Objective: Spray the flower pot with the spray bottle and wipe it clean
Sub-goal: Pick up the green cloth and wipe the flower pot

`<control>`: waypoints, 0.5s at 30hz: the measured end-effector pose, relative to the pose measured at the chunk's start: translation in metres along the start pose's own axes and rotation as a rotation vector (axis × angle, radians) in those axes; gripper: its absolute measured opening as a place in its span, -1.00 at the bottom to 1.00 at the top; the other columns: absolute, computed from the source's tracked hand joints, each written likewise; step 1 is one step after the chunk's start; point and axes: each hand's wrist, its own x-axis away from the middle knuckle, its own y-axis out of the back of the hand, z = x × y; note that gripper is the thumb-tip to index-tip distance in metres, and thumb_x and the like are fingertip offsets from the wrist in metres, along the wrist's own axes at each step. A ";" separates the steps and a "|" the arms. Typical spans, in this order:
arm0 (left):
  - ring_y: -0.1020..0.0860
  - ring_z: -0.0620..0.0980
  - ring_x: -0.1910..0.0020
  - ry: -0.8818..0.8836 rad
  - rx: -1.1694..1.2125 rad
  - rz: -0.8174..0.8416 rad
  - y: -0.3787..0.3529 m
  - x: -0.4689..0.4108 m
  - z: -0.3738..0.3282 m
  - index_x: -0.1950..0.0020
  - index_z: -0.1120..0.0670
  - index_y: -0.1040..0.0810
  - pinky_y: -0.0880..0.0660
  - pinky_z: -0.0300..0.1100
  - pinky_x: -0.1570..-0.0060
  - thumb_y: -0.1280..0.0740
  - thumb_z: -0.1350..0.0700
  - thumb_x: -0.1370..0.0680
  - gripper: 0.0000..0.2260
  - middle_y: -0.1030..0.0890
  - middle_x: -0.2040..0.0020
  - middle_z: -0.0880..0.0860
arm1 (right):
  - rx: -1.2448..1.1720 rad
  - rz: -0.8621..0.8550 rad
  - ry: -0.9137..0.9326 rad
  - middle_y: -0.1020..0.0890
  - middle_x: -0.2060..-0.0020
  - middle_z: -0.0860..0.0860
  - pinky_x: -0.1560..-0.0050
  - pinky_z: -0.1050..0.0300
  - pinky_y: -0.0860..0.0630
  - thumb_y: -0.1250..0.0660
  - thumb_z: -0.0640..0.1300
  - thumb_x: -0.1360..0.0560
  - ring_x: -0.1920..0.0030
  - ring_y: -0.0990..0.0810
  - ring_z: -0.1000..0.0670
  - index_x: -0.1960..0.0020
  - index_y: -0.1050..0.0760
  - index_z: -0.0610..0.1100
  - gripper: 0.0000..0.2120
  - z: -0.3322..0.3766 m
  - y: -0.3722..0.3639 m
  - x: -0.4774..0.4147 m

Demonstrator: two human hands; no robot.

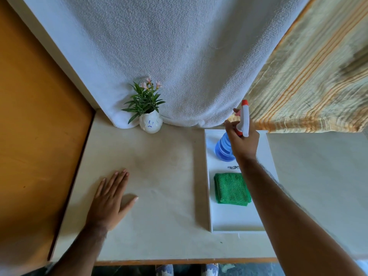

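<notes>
1. Work surface: a pale table (159, 176) seen from above, its near edge at 6 o'clock. A white textured cloth (169, 56) hangs behind it at 12 o'clock, and a striped curtain (310, 76) occupies the 2 o'clock area.
2. Flower pot (150, 123): white, rounded, upright, with small blue marks on its face. It stands at about 11 o'clock on the table, at the foot of the white cloth. A green plant (144, 100) with pale pink blooms rises from it.
3. Tray (235, 220): white, rectangular, lying on the table's right half at 3 o'clock, well apart from the pot.
4. Spray bottle (224, 149): blue body with a white and red trigger head, at the far end of the tray. Whether its base touches the tray cannot be told.
5. Right hand (243, 140): wrapped around the neck of the spray bottle, fingers curled near the trigger, forearm reaching in from 5 o'clock.
6. Green cloth (232, 189): folded square, lying flat in the tray at 6 o'clock from the bottle, untouched.
7. Left hand (111, 198): flat on the table at 8 o'clock, palm down, fingers extended together, thumb spread, holding nothing. It is well apart from the pot.
</notes>
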 end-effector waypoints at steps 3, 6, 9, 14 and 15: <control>-0.23 0.14 -0.66 0.000 0.002 0.007 0.000 0.000 0.001 -0.70 0.11 -0.20 -0.22 0.30 -0.59 -0.13 -0.36 -0.60 -0.20 -0.23 -0.71 0.11 | 0.087 0.052 0.022 -0.62 -0.07 0.40 -0.34 0.02 -0.54 -0.59 0.05 -0.45 -0.16 -0.60 0.30 -0.46 -0.46 -0.07 -0.35 -0.011 0.018 0.014; -0.19 0.13 -0.68 0.005 -0.004 0.010 0.001 -0.001 -0.001 -0.71 0.10 -0.16 -0.16 0.28 -0.62 -0.10 -0.37 -0.60 -0.19 -0.20 -0.72 0.10 | 0.204 -0.013 0.085 -0.46 -0.44 0.01 -0.49 -0.21 -0.38 -0.55 0.20 -0.43 -0.50 -0.42 0.00 -0.60 -0.27 -0.11 -0.12 -0.033 0.047 0.052; -0.25 0.16 -0.66 0.000 -0.008 -0.005 0.001 0.000 -0.004 -0.70 0.13 -0.19 -0.18 0.30 -0.61 -0.10 -0.35 -0.60 -0.20 -0.25 -0.70 0.12 | 0.435 0.144 0.191 -0.43 -0.47 -0.12 -0.55 -0.11 -0.32 -0.47 0.31 -0.42 -0.53 -0.36 -0.09 -0.58 -0.32 -0.20 -0.08 -0.049 0.078 0.097; -0.30 0.19 -0.63 -0.018 -0.007 -0.038 0.001 0.000 -0.005 -0.67 0.17 -0.24 -0.22 0.32 -0.58 -0.13 -0.33 -0.59 -0.21 -0.30 -0.67 0.16 | 0.764 0.521 0.512 -0.41 -0.56 -0.11 -0.55 -0.10 -0.35 -0.43 0.27 -0.50 -0.60 -0.30 -0.08 -0.57 -0.39 -0.21 -0.18 -0.082 0.100 0.136; -0.30 0.19 -0.63 -0.019 -0.009 -0.041 0.002 0.000 -0.005 -0.67 0.17 -0.24 -0.22 0.32 -0.58 -0.13 -0.33 -0.59 -0.21 -0.30 -0.67 0.16 | 0.814 0.548 0.527 -0.40 -0.57 -0.11 -0.54 -0.12 -0.36 -0.40 0.27 -0.52 -0.61 -0.30 -0.08 -0.58 -0.38 -0.21 -0.20 -0.088 0.102 0.139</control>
